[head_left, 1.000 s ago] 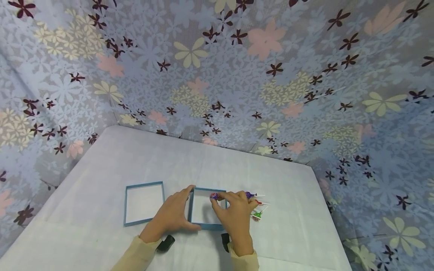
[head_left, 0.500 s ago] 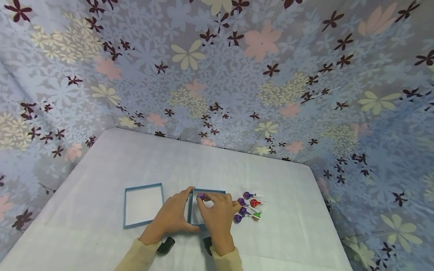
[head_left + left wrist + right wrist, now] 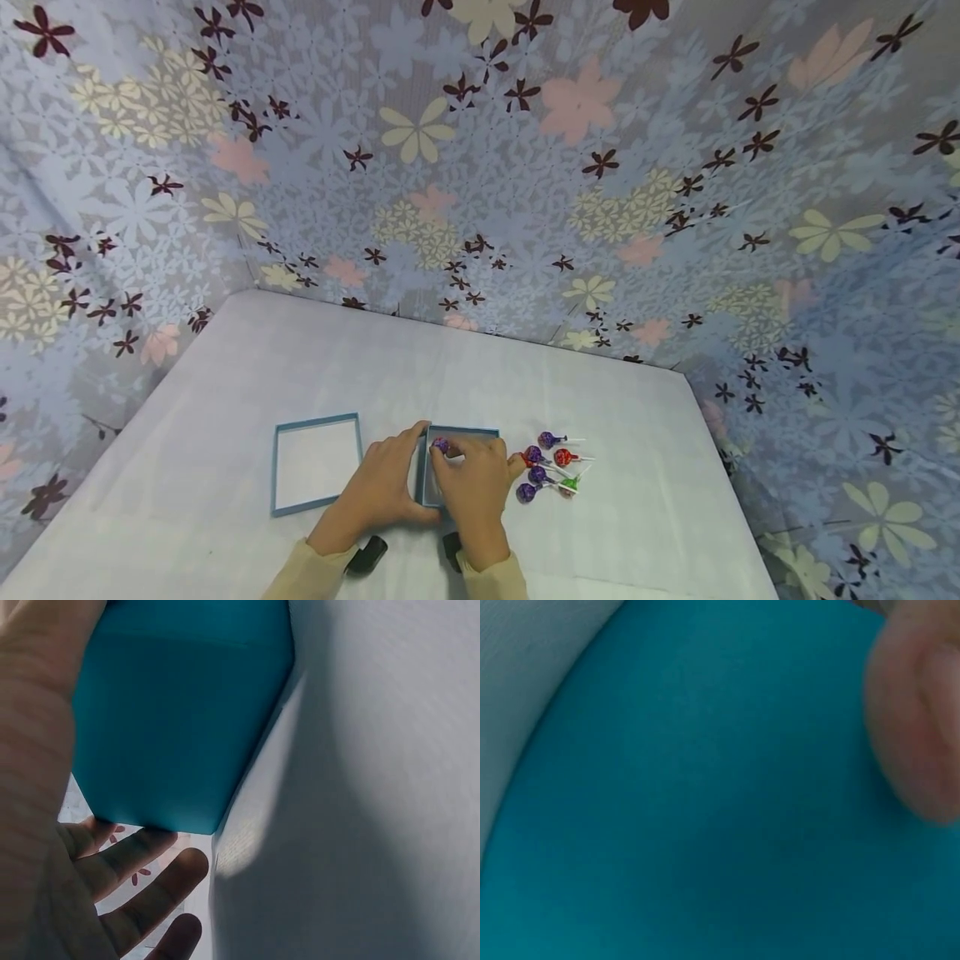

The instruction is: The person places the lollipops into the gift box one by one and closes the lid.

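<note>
In the head view, a shallow square blue box (image 3: 465,430) with a pale inside sits before me. My left hand (image 3: 382,483) holds its left side, thumb at the near corner and fingertips at the far one. The left wrist view shows the box's blue side wall (image 3: 180,727) with fingers (image 3: 154,904) at its far end. Over the box's left part, my right hand (image 3: 476,479) pinches a purple-wrapped lollipop (image 3: 441,445) between thumb and fingers; its stick is hidden. The blue wall (image 3: 690,787) fills most of the right wrist view, beside a blurred fingertip (image 3: 915,742).
A matching blue-rimmed lid or tray (image 3: 316,506) lies left of the box. Right of my right hand lie several lollipops, among them a purple one (image 3: 527,492), a red one (image 3: 562,457) and a green one (image 3: 570,483). Floral cloth (image 3: 420,208) hangs behind the white table (image 3: 637,525).
My right hand has moved left across the box with the lollipop and is now lower at its left side, uncovering the lollipops on the table. The left hand has stayed on the box.
</note>
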{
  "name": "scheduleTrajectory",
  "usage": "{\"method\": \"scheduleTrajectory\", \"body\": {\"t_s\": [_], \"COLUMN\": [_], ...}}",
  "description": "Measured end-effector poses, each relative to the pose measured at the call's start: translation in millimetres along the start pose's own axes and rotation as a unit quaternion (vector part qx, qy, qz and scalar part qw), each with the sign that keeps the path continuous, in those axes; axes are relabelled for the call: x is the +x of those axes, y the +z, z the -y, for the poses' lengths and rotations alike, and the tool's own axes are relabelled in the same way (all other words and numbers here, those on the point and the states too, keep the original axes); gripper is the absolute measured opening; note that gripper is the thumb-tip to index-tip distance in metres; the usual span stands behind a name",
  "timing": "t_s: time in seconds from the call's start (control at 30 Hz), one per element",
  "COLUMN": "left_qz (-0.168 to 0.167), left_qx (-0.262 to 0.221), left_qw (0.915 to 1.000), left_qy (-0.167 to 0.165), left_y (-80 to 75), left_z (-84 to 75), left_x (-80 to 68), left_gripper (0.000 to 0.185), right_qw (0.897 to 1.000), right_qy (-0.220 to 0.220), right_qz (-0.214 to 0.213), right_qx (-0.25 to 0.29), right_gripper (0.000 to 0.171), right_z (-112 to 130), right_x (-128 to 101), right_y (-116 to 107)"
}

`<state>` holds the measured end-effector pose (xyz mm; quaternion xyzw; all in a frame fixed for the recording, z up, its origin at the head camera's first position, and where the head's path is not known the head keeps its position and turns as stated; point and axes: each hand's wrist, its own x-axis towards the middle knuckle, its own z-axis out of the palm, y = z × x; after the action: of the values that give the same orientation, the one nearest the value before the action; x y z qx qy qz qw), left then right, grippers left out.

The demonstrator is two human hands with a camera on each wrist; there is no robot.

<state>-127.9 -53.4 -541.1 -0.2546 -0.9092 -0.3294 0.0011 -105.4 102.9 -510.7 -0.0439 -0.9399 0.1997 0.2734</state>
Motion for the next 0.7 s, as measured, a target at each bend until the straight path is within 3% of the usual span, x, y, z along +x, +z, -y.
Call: {"method": "scheduleTrajectory", "body": {"t_s": [0.7], "left_qz": [-0.005], "left_qx": [0.009], "left_qw": [0.9999], "left_qy": [0.005], "left_y": [0.1], "left_z": [-1.3], "left_x": [1.5], "left_gripper": [0.135], "right_qw": [0.995], "right_qy": [0.031], "right_qz": [0.09], "right_qx": [-0.031], "right_gripper": [0.017], "right_z": [2.2], "right_x": [0.7], "right_y": [3.8]}}
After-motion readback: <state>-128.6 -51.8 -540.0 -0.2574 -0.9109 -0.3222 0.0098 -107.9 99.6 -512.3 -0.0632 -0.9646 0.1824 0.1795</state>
